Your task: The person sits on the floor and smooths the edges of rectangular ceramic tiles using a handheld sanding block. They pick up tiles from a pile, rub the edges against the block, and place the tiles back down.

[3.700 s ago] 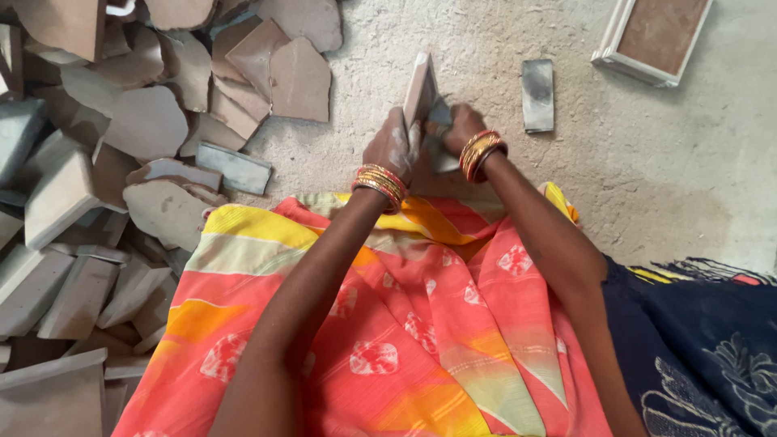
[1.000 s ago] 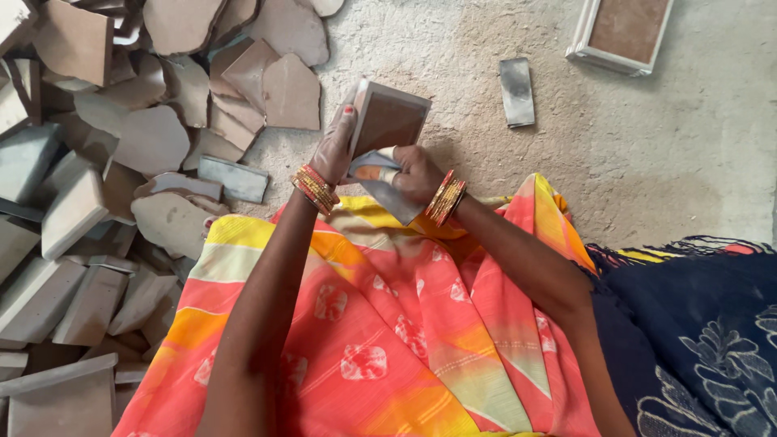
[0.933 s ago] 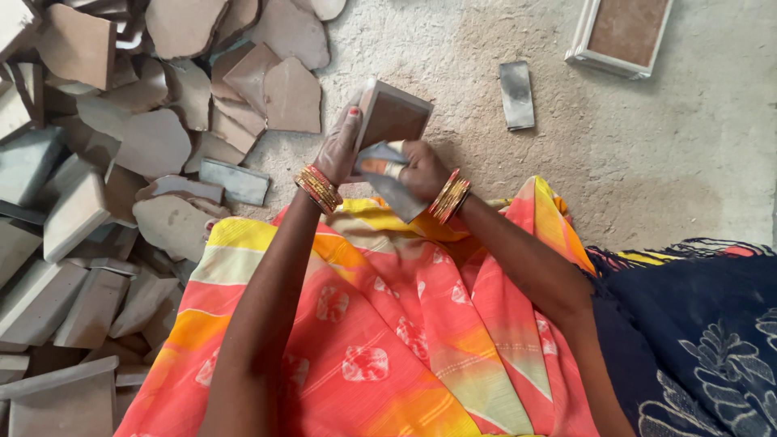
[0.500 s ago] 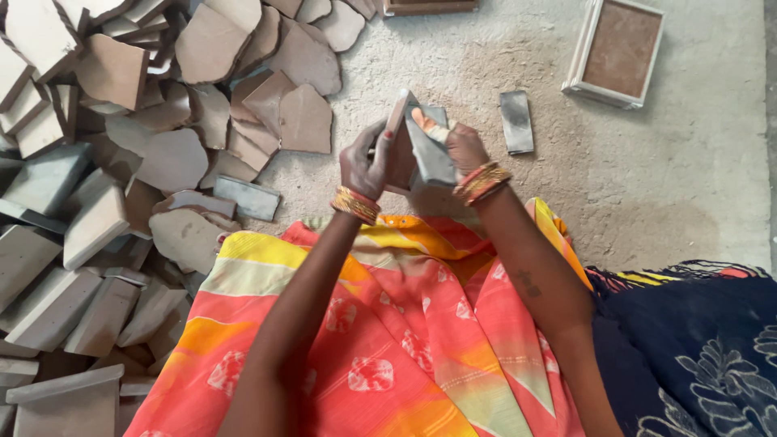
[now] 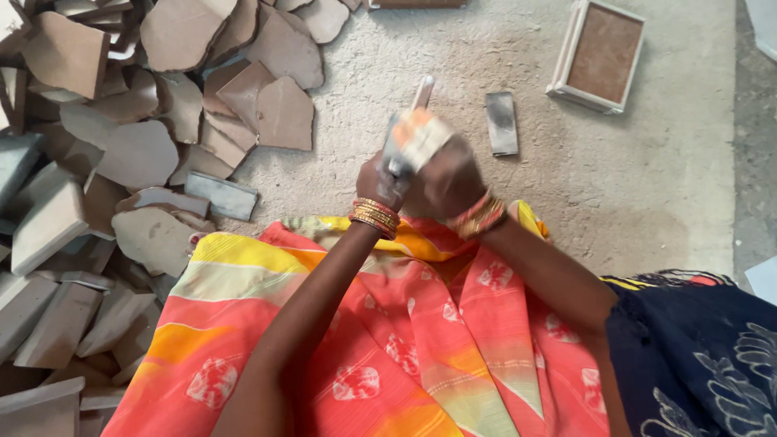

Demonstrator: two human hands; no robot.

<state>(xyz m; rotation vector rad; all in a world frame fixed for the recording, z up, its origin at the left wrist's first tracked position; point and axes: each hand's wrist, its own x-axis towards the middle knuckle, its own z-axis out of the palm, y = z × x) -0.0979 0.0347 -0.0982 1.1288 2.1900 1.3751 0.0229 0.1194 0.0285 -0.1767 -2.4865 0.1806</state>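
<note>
Gold bangles [image 5: 375,217] on both wrists; orange-pink patterned sari [image 5: 388,340].

Flipped from broad face showing a second ago to edge-on now: grey slab [image 5: 419,95], standing nearly upright just left of the small grey block [image 5: 503,122]. Right hand [image 5: 445,174] shifted over the slab's front with a pale pad [image 5: 421,136]; left hand [image 5: 379,180] tucked behind.

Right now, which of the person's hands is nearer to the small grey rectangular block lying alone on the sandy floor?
Right. The right hand sits just left of and below the small grey rectangular block; the left hand is farther left, beyond it.
</note>
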